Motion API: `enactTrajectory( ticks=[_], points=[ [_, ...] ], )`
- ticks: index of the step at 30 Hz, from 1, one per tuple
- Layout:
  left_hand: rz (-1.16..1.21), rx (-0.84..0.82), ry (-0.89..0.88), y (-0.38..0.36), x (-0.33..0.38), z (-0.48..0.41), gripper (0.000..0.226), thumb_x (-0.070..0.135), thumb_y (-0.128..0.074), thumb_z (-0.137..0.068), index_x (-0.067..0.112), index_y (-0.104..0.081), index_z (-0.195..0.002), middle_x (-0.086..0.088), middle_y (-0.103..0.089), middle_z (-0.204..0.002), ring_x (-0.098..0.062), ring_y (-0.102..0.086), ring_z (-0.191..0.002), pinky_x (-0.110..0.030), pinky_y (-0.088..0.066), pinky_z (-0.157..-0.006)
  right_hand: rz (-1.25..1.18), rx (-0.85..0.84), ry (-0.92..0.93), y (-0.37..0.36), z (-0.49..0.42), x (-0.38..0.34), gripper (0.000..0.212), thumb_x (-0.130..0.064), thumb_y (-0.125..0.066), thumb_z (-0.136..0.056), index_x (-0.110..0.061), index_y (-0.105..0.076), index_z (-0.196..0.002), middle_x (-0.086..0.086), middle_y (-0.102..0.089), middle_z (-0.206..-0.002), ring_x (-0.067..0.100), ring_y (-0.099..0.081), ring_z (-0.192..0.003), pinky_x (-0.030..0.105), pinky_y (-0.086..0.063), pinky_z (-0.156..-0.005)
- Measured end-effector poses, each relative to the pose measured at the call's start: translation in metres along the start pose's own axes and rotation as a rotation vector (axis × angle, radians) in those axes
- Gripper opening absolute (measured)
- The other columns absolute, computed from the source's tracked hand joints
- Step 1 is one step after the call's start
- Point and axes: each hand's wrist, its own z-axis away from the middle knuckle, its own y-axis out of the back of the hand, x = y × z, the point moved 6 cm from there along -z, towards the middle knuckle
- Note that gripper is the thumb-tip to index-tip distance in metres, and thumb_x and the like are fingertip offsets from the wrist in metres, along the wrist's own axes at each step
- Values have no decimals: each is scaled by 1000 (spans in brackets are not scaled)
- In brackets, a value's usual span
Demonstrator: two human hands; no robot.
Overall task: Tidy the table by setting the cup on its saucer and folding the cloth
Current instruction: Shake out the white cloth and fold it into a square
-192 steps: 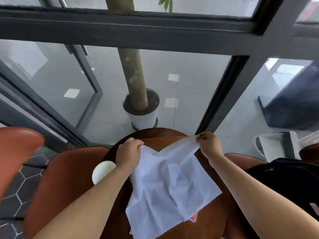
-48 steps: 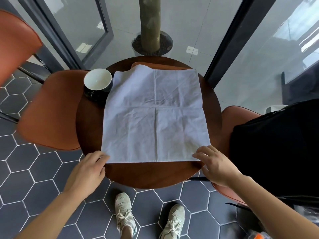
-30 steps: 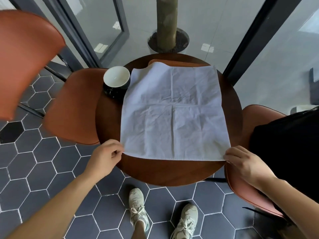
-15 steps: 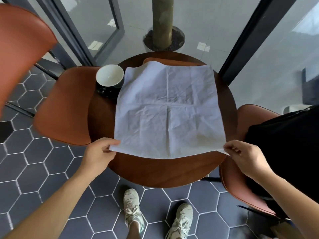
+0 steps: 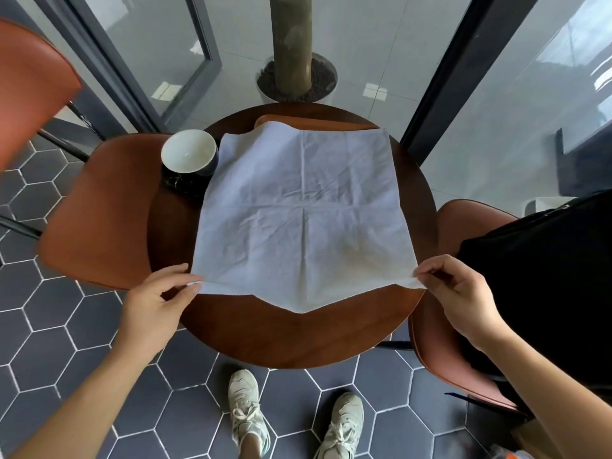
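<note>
Cloth (image 5: 303, 220): white, spread over most of the table (image 5: 298, 336). Its far edge lies at the table's far edge. A cross of old creases runs through the middle.

Change: a second ago it lay flat, with the hands at its near corners. Now both near corners are off the wood, and the near edge sags to a point midway between them.

- Left hand (image 5: 155, 303): thumb and forefinger are clamped on the near-left corner, and the other fingers are loosely curled.
- Right hand (image 5: 460, 293): the same pinch on the near-right corner, with the rest of the fingers curled under.

Reading: the first fold is begun but not made. The likely next move is to carry the near corners over to the far ones along the crosswise crease. The cloth's left edge is just beside or touching the cup (image 5: 188, 155); I cannot tell which. A sideways drag might nudge it.

Containers:
- Cup: at the table's far-left edge, upright, white inside, nothing seen in it. It stands on a dark saucer (image 5: 180, 188), so that half of the task looks done.
- Pot (image 5: 263, 91): beyond the table's far edge. It holds a trunk (image 5: 291, 44) in dark gravel or soil; I cannot tell which.
</note>
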Motion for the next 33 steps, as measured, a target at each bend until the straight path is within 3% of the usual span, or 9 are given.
enactTrajectory(
  ticks=[3,5,8,10,16,20,24,28,33],
  points=[
    [162,9,40,4,-2,-2,23,5,-74,-86,25,-79,-95,21,-75,-104,1,-67,-105,-14,-49,-93,-37,39,16,8,2,-3,36,0,-67,-92,-35,-69,-92,-10,-72,-95,11,-68,-84,14,-52,-74],
    [248,18,67,9,-1,-2,26,4,-72,-87,28,-80,-93,15,-77,-100,-6,-70,-102,-25,-53,-95,-70,56,9,14,4,-3,38,2,-65,-92,-35,-69,-91,-10,-72,-93,9,-66,-80,15,-52,-71],
    [293,33,59,14,2,-1,35,3,-72,-87,38,-79,-86,14,-77,-90,1,-70,-86,-10,-52,-80,-77,46,-11,18,10,-3,39,3,-65,-92,-36,-70,-90,-13,-71,-92,5,-65,-79,11,-49,-68],
    [291,18,54,14,4,2,36,4,-71,-87,39,-78,-87,14,-77,-88,1,-69,-82,-8,-51,-76,-86,32,-29,18,14,-2,40,3,-65,-92,-37,-70,-88,-13,-72,-91,4,-65,-78,10,-48,-65],
    [233,-40,50,16,0,12,30,7,-71,-88,36,-77,-90,10,-77,-90,-1,-68,-81,-10,-52,-70,-164,5,-128,21,19,5,30,0,-67,-92,-29,-72,-88,-12,-72,-86,0,-65,-71,12,-48,-58],
    [249,-64,120,18,-7,18,30,6,-70,-89,35,-77,-88,6,-77,-87,-7,-70,-77,-24,-58,-58,-175,-23,-143,23,21,4,25,-2,-66,-93,-27,-72,-90,-9,-72,-87,3,-64,-71,15,-48,-56],
    [249,-74,121,20,-9,23,33,3,-70,-88,34,-78,-87,5,-77,-87,-9,-69,-77,-18,-55,-67,-163,-37,-135,23,22,1,24,-2,-67,-92,-26,-72,-89,-8,-71,-87,2,-62,-70,14,-47,-57],
    [227,-65,134,19,-6,20,37,2,-70,-88,38,-78,-85,11,-77,-86,0,-68,-75,-8,-51,-67,-123,-56,-132,16,14,-2,31,1,-66,-92,-29,-72,-86,-10,-71,-86,1,-64,-70,12,-48,-57],
    [213,23,171,20,-8,4,36,9,-74,-86,45,-77,-85,16,-76,-87,1,-68,-75,-12,-55,-68,12,-51,-71,9,-7,-14,37,-1,-67,-92,-38,-70,-86,-16,-73,-91,3,-69,-82,10,-49,-67]
  ],
)
